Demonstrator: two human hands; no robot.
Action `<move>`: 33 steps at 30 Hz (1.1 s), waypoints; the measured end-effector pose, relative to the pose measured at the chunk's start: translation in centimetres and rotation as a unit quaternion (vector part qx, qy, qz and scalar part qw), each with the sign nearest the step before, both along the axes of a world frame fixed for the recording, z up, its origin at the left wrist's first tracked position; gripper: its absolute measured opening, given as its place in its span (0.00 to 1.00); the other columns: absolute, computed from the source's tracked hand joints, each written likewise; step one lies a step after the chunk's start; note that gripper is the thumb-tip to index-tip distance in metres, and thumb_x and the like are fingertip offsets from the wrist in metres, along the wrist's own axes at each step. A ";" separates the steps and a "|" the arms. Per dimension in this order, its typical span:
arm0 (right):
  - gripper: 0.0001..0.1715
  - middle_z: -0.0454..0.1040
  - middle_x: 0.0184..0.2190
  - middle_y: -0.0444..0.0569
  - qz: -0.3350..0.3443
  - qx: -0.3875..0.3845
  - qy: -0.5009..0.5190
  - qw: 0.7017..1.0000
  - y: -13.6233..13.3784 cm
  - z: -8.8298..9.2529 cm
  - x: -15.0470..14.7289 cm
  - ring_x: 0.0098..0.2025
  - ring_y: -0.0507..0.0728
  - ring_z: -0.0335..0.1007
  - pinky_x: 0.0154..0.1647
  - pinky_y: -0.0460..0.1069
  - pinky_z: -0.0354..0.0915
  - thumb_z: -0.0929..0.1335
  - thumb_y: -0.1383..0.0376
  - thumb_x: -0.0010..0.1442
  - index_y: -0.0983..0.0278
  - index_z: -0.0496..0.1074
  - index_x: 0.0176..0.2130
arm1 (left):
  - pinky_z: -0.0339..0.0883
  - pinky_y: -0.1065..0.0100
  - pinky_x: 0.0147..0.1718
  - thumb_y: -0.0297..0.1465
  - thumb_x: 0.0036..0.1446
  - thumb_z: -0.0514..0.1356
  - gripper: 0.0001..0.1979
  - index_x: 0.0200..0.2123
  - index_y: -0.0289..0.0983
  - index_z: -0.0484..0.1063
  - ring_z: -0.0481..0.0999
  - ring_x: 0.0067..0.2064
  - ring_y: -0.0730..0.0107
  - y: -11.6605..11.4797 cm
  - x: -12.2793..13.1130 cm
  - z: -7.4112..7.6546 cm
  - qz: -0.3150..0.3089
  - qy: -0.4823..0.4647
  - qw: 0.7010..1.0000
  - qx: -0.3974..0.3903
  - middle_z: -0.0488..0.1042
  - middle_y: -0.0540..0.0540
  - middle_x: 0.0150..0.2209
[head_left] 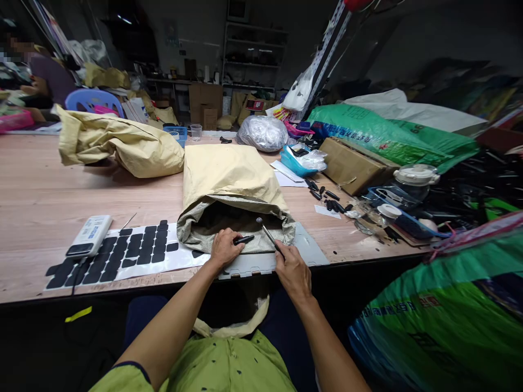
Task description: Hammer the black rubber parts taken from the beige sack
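My left hand (224, 247) is closed on a small black piece (244, 239) at the front of an open beige sack (231, 171). The sack lies on the table with its grey-lined mouth facing me; its inside is dark. In my right hand (293, 270) is a thin metal rod tool (267, 233) with a round tip, slanting up and left over the sack's mouth. The tip is apart from the black piece. Beneath both hands is a grey board (308, 250) at the table edge. Left of my left hand lies a white sheet with black stickers (151, 245).
A white electronic device (90, 236) sits on the left of the table (28, 218), near a second beige sack (134, 144). Several black pieces (335, 206), a cardboard box (355, 163) and jars (414, 182) stand right. A green sack (449, 310) bulges beside the table; a person (51, 76) sits far left.
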State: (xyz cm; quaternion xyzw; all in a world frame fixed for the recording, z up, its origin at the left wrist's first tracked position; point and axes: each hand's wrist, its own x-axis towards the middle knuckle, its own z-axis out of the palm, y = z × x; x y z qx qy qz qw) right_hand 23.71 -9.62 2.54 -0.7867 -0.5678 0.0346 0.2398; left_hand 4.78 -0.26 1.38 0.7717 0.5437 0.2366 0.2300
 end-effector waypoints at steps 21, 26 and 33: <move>0.25 0.69 0.42 0.50 -0.037 -0.086 -0.143 0.985 1.0 -0.1 -1.6 0.33 0.52 0.69 0.29 0.46 0.57 0.59 0.63 0.67 0.50 0.65 0.61 | 0.42 0.45 0.63 0.30 0.42 0.71 0.11 0.33 0.42 0.80 0.50 0.67 0.44 -8.4 -4.2 0.1 -0.265 0.073 0.961 0.020 0.54 0.47 0.68; 0.25 0.69 0.43 0.51 -0.034 -0.087 -0.157 0.983 1.1 -0.5 -1.5 0.33 0.53 0.70 0.29 0.45 0.59 0.58 0.64 0.67 0.50 0.65 0.61 | 0.49 0.47 0.61 0.34 0.43 0.70 0.12 0.35 0.42 0.79 0.57 0.63 0.46 -6.8 -3.1 0.8 -0.246 0.039 0.966 0.071 0.64 0.45 0.62; 0.26 0.69 0.43 0.51 -0.035 -0.086 -0.168 0.981 1.2 -0.9 -1.4 0.34 0.53 0.70 0.30 0.45 0.60 0.58 0.65 0.67 0.50 0.64 0.62 | 0.64 0.57 0.49 0.35 0.61 0.56 0.17 0.51 0.39 0.74 0.72 0.50 0.54 3.4 0.0 3.1 0.024 0.089 0.995 0.033 0.76 0.39 0.46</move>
